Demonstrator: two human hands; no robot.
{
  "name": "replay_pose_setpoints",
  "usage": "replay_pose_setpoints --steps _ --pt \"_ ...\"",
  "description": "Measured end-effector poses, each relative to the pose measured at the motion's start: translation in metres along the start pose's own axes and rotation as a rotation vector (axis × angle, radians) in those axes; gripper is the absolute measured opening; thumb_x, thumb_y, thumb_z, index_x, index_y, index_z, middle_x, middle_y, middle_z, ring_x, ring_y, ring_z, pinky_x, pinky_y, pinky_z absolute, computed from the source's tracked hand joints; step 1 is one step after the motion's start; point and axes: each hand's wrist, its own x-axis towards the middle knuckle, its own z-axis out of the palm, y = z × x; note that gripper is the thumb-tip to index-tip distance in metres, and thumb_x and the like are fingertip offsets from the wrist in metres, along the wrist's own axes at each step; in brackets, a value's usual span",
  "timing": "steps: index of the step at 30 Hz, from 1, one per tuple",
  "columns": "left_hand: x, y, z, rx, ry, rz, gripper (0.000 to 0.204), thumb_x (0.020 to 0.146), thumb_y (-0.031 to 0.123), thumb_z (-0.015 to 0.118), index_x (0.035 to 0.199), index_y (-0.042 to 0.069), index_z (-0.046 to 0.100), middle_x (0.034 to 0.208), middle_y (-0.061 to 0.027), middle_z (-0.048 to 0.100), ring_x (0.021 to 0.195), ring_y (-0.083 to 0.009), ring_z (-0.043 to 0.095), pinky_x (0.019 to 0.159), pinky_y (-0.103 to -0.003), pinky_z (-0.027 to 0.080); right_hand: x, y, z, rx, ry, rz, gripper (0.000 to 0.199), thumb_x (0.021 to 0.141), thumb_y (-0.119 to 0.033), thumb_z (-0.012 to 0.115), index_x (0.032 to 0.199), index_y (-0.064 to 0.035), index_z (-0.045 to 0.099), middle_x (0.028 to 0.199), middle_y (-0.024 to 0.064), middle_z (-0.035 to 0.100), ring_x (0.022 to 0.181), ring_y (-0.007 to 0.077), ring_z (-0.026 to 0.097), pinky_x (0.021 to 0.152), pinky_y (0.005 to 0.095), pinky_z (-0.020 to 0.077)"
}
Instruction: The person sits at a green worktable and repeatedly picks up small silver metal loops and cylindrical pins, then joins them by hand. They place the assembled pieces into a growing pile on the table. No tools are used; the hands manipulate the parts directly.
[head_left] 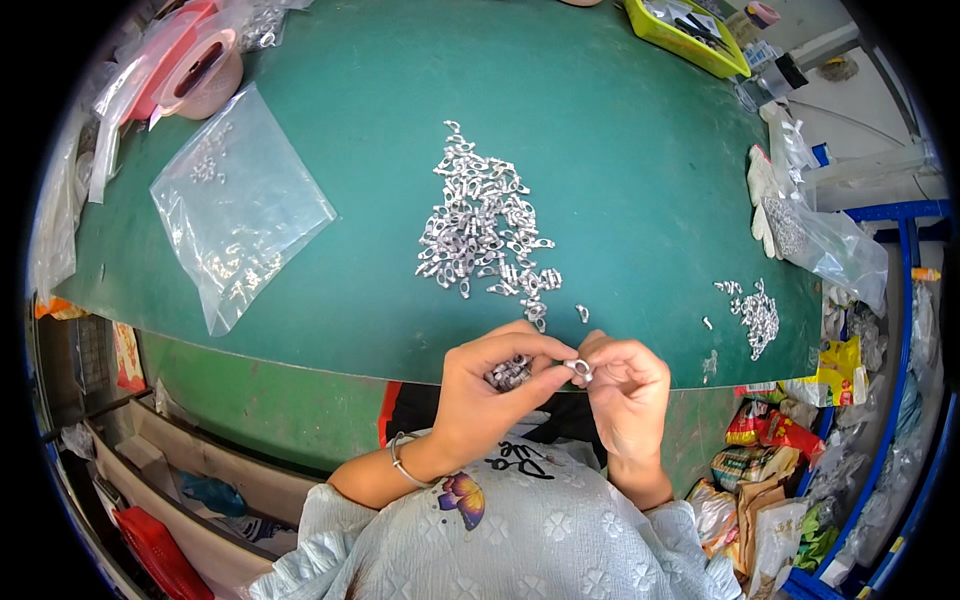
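A small silver lobster-style clasp (pixel 581 370) with an oval opening is pinched at the table's near edge. My left hand (pixel 490 378) grips it between thumb and forefinger, while several more clasps (pixel 510 372) lie cupped in its palm. From the other side, my right hand (pixel 630 385) brings its thumb and fingertips together at the same clasp; exactly how they touch it is partly hidden. Just beyond both hands spreads a loose pile of matching clasps (pixel 478 215). One single clasp (pixel 583 313) lies apart from it, close above my right hand.
The green table (pixel 620 170) carries a smaller heap of silver pieces (pixel 760 322) at right. A clear plastic bag (pixel 240 225) with a few tiny pieces lies left, near a pink basket (pixel 208 80). Far right are a yellow-green tray (pixel 680 42), white gloves (pixel 763 190) and blue shelving (pixel 905 300).
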Motion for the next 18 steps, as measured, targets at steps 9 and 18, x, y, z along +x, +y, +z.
replay_pose_setpoints --steps 9,18 --pt "-0.001 0.001 0.001 -0.287 -0.029 -0.269 0.01 0.077 -0.001 0.063 0.087 -0.001 0.065 0.08 -0.0025 0.06 0.073 -0.0065 0.05 0.065 -0.021 0.04 0.006 -0.008 0.012 -0.476 0.046 -0.267 0.024 0.065 0.009 0.07 0.087 0.005 0.061 0.082 0.0111 0.062 0.077 0.0196 0.054 0.067 0.0284 0.0429" --pt "-0.003 -0.005 0.002 -0.165 -0.023 -0.092 0.012 0.075 -0.002 0.065 0.087 -0.001 0.065 0.074 -0.0011 0.056 0.068 -0.006 0.048 0.06 -0.02 0.037 0.007 -0.011 0.014 -0.871 0.076 -0.526 0.022 0.063 0.011 0.067 0.084 0.005 0.062 0.078 0.0123 0.063 0.073 0.0212 0.055 0.065 0.0293 0.0421"
